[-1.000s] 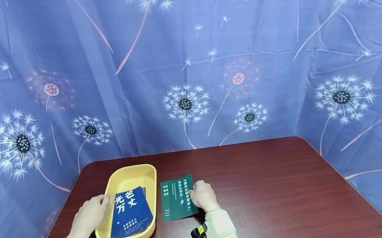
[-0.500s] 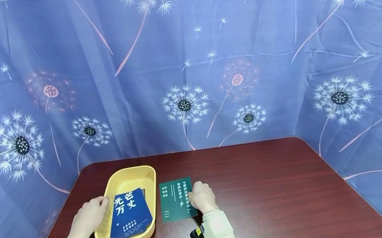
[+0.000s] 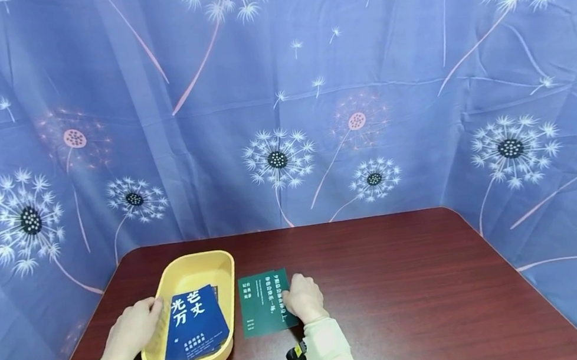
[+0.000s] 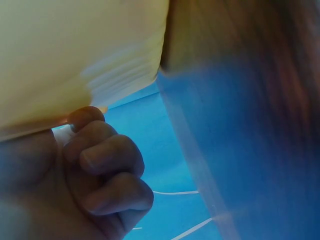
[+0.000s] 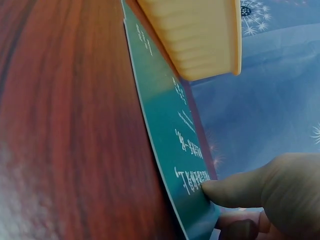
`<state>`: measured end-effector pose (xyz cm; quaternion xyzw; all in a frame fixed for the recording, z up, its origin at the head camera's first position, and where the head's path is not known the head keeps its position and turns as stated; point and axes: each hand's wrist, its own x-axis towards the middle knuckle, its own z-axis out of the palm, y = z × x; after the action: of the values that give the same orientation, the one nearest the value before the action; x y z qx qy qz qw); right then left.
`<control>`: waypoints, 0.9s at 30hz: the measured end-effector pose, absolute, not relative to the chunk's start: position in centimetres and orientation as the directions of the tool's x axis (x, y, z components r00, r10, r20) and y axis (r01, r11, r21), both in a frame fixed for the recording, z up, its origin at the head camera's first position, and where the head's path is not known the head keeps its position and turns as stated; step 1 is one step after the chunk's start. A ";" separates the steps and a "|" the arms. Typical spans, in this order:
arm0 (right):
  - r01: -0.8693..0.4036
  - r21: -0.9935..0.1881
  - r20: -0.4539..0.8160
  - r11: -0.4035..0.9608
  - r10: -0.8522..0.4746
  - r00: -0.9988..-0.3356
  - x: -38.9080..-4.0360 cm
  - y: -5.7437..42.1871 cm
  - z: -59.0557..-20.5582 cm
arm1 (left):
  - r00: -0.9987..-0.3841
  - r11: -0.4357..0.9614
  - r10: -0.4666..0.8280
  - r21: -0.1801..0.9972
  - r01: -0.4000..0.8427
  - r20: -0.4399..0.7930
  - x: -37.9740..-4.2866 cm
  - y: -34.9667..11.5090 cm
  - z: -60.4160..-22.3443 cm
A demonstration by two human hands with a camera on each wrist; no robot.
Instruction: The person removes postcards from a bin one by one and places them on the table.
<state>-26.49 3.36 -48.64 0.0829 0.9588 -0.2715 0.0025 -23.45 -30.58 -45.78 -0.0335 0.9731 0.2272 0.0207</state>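
Observation:
A yellow plastic basket [image 3: 233, 323] stands at the left of the table, with blue printed cards [image 3: 196, 327] lying in it. My left hand [image 3: 131, 334] grips its left rim; the left wrist view shows the other fingers curled below the basket wall [image 4: 75, 55]. Right of the basket are green printed cards [image 3: 263, 310], overlapping, with white writing. My right hand [image 3: 304, 298] pinches their right edge. In the right wrist view the thumb [image 5: 240, 190] lies on the top face and other fingers are partly hidden beyond the card edge. How many cards it holds cannot be told.
The dark red-brown wooden table [image 3: 414, 296] extends to the right of my right hand. A blue curtain with dandelion prints [image 3: 313, 112] hangs behind and at the sides. A black wrist camera [image 3: 296, 357] sits by the right sleeve.
The upper green card looked darker and raised a second ago; now it lies nearly level with the one beside it. My left hand keeps its grip on the basket rim.

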 end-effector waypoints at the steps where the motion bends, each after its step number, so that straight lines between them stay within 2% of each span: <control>1: 0.160 -0.523 -0.050 0.837 0.158 -0.986 -26.5 3.4 -48.6 | -0.997 0.894 -0.056 0.441 -0.076 -0.057 -23.5 -30.6 -45.7; 10: 0.155 -0.545 -0.043 0.824 0.157 -0.987 -26.4 3.5 -48.6 | -0.997 0.897 -0.057 0.436 -0.075 -0.055 -23.4 -30.5 -45.7; 19: -0.035 -0.650 0.136 0.759 0.071 -0.988 -26.1 4.3 -48.9 | -0.998 0.899 -0.056 0.433 -0.068 -0.042 -23.3 -30.6 -45.7; 27: -0.042 -0.719 0.127 0.694 0.071 -0.989 -26.2 5.1 -48.6 | -0.998 0.894 -0.051 0.444 -0.063 -0.040 -23.3 -30.5 -45.8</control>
<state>-26.20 5.06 -48.58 0.0079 0.9175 -0.3910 -0.0725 -23.34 -30.54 -45.82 -0.0294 0.9730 0.2285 0.0134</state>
